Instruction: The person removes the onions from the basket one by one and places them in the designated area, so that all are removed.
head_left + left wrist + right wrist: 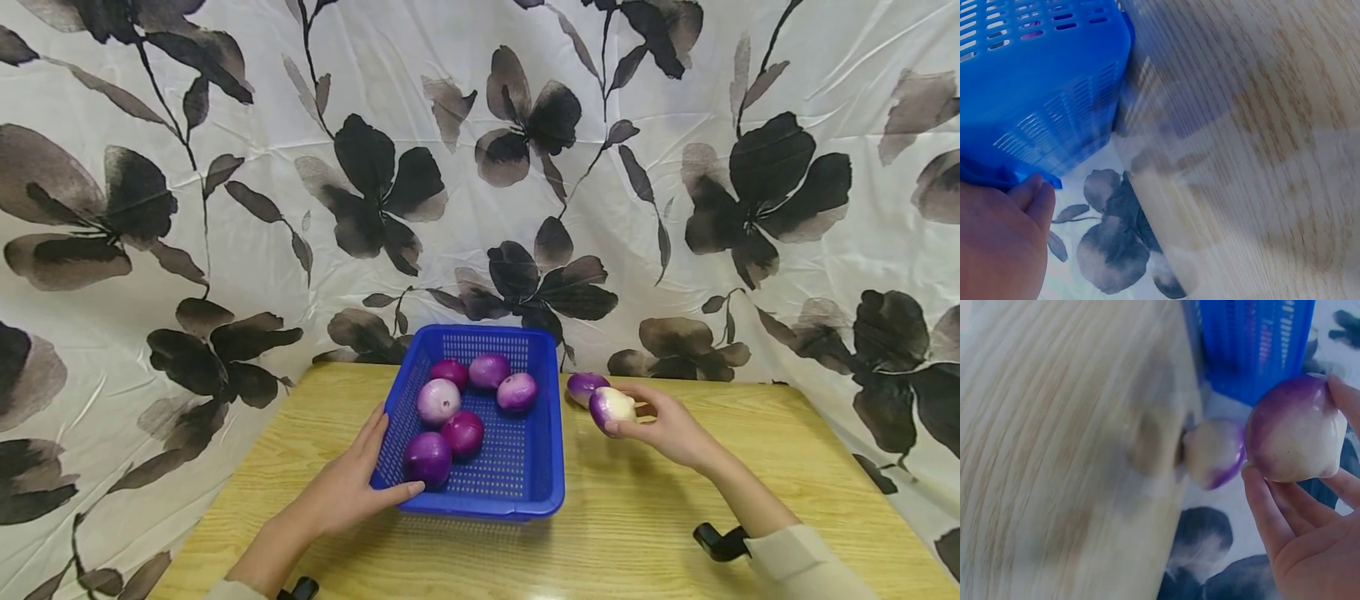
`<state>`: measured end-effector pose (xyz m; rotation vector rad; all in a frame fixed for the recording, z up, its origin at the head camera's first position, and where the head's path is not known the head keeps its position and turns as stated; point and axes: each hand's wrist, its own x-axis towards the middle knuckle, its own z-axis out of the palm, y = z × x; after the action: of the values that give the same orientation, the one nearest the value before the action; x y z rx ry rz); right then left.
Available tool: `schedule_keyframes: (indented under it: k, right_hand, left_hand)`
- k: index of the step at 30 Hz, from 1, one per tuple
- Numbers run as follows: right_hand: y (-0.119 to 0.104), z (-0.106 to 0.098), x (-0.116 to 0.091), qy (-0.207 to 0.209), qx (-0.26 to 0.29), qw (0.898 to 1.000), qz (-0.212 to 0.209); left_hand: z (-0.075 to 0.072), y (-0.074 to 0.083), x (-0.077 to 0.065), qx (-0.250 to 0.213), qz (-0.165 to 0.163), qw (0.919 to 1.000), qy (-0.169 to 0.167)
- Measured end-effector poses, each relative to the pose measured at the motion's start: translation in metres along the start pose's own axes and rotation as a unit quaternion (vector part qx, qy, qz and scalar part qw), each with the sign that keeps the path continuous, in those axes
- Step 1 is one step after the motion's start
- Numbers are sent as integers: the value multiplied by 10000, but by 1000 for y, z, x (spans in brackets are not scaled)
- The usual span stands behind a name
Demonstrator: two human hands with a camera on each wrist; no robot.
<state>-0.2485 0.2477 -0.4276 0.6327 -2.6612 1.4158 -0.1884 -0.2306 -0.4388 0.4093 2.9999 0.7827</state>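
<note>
A blue plastic basket (525, 498) stands on the table with several red onions inside, among them a dark purple onion (427, 459) at the near left corner and a paler onion (517, 392) at the right. My left hand (347, 492) grips the basket's near left corner, thumb over the front rim and fingers along the left side. To the right of the basket, my right hand (671, 427) holds a purple and white onion (1297, 428) between thumb and fingers. Just behind it, another onion (585, 385) lies on the table beside the basket.
The light wooden table (637, 533) carries the basket near its back edge. Behind it hangs a white cloth (465, 200) printed with dark flowers. A black strap piece (722, 542) sits by the right wrist, and another black piece (300, 588) by the left.
</note>
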Motion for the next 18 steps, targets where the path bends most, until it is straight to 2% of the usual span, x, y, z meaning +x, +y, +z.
schedule_keyframes:
  k: [11, 18]
  right_hand:
    - [23, -12, 2, 217, -446, 9984, 259]
    - [36, -17, 9, 303, -426, 9976, 461]
  left_hand:
    - [0, 0, -1, -6, 50, 10000, 24]
    - [0, 0, -1, 3, 42, 10000, 35]
